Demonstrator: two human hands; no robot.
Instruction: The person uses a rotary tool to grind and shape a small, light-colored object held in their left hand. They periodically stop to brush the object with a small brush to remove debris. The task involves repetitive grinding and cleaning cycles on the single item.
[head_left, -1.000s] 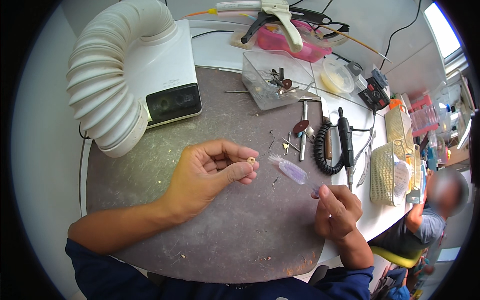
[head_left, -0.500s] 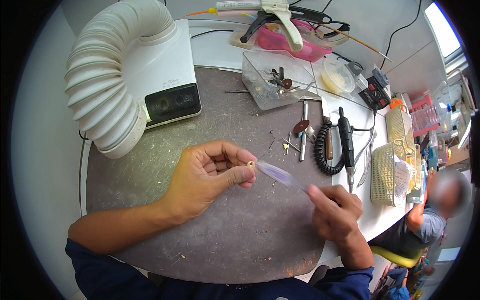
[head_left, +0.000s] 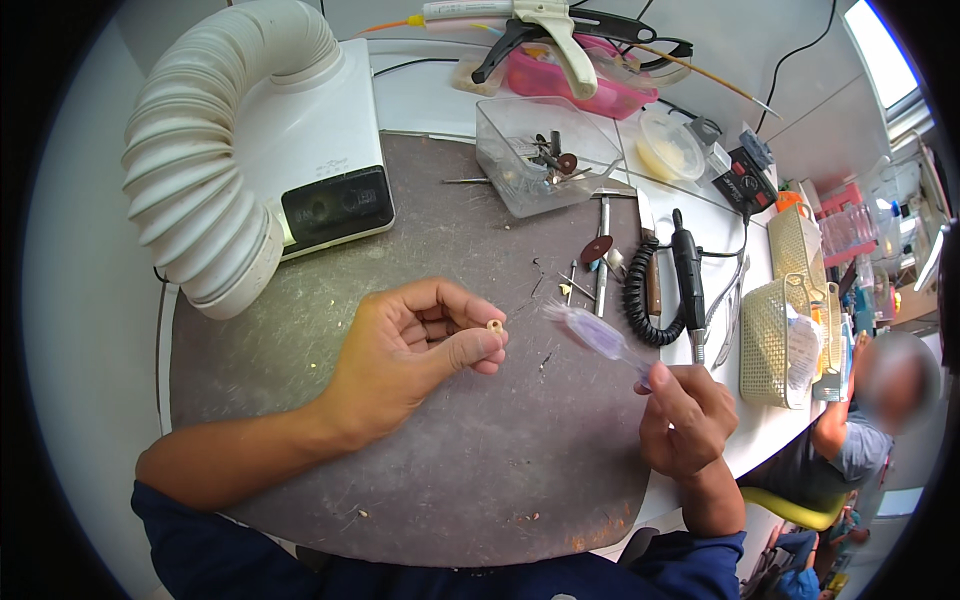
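My left hand (head_left: 405, 355) is over the dark mat, thumb and fingertips pinching a small beige ring-like piece (head_left: 495, 327) with a hole in its end. Its exact kind is too small to make out. To the right, my right hand (head_left: 688, 420) grips the handle of a translucent purple brush (head_left: 600, 335), held tilted with its pale bristles toward the left hand. A short gap separates the bristles from the beige piece. Most of the brush's handle is hidden inside my right hand.
Beyond my hands are a clear plastic box (head_left: 545, 190) of rotary bits, a knife (head_left: 655, 270) and a black rotary handpiece (head_left: 688, 270) with coiled cord. A white unit (head_left: 330, 140) with a ribbed hose (head_left: 190, 170) stands left. Woven baskets (head_left: 765, 360) and a person (head_left: 855, 450) are right.
The brush has moved right, away from the beige piece, where its bristles were before. My right hand has shifted slightly right with it; my left hand keeps its pinch in nearly the same place.
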